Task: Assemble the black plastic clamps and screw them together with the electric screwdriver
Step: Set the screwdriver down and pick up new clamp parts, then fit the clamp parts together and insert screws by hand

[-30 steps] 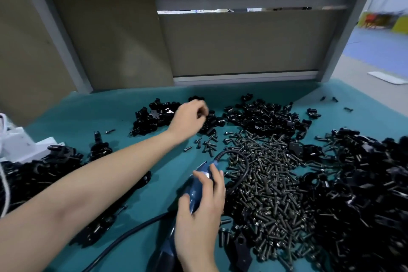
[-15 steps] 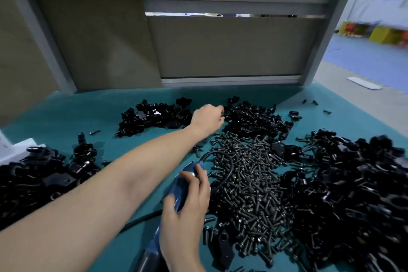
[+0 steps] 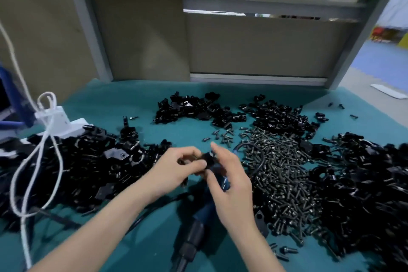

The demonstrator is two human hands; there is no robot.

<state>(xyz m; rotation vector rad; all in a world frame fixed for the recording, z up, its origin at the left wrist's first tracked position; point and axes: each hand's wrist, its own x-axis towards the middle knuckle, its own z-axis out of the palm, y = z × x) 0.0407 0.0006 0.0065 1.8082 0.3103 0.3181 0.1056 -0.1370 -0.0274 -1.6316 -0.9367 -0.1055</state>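
Two hands meet over the middle of the teal mat [image 3: 136, 240], both forearms reaching in from the near edge, bare to the elbow. The left hand [image 3: 174, 170] comes in from the left, wrist low and knuckles up. Its thumb and curled fingers [image 3: 191, 151] pinch a small black clamp piece [image 3: 208, 158]. The right hand [image 3: 231, 183] faces it, palm turned left. Its index finger [image 3: 217, 150] is stretched up and the other fingers are bent, and its thumb closes on that same piece from the other side. The hands are blurred, so the exact grip is hard to read.

Directly under the right hand lies the electric screwdriver [image 3: 206, 211], with its blue body flat on the mat and its black cable end pointing at the near edge. A flash of blue shows inside the right palm, but I cannot tell whether those fingers also touch the tool.

Just right of the hands spreads a broad heap of dark screws [image 3: 284, 174]. Black clamp parts lie in piles all around: a big one to the left [image 3: 92, 161], one at the far centre [image 3: 189, 110], another beyond the screws [image 3: 280, 115], and a large mound on the right [image 3: 366, 183]. A white cord [image 3: 44, 146] loops over the left pile, hanging down from a white block [image 3: 59, 120].
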